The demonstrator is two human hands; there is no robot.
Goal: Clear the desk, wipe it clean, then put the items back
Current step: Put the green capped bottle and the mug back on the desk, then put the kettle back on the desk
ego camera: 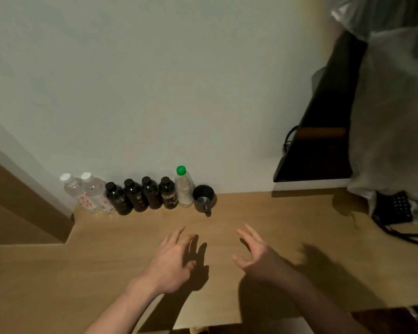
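Both hands hover over the middle of the wooden desk [263, 213], holding nothing. The left hand [171, 263] has its fingers loosely spread and pointing toward 12 o'clock; the right hand [256, 256] is also spread, fingers straight and fanned toward 11 o'clock, thumb out to the side. Whether either touches the surface cannot be told; dark shadows lie just beneath and to the right of each.

From the hands, the row of things stands at 11 to 12 o'clock, lined along the back edge of the desk against the pale wall [155, 80]. From the left: two clear water bottles [87, 192] with white caps and red print, four dark bottles [143, 195] with black caps, a clear bottle with a green cap [184, 186], and a dark mug [204, 197] with its handle turned toward the front. The bottles stand upright, touching or just beside one another.

Bare wood runs between the row and the hands, and on toward 3 o'clock. At 2 o'clock a black telephone [396, 210] sits near the right edge, its coiled cord [405, 236] trailing over the desk. Above it a dark shelf [323, 131] juts from the wall, with clear plastic wrap [391, 104] hanging beside it. At 9 o'clock the desk edge steps inward, with a brown panel [22, 213] beyond it. The front edge runs at 6 o'clock beneath the forearms.
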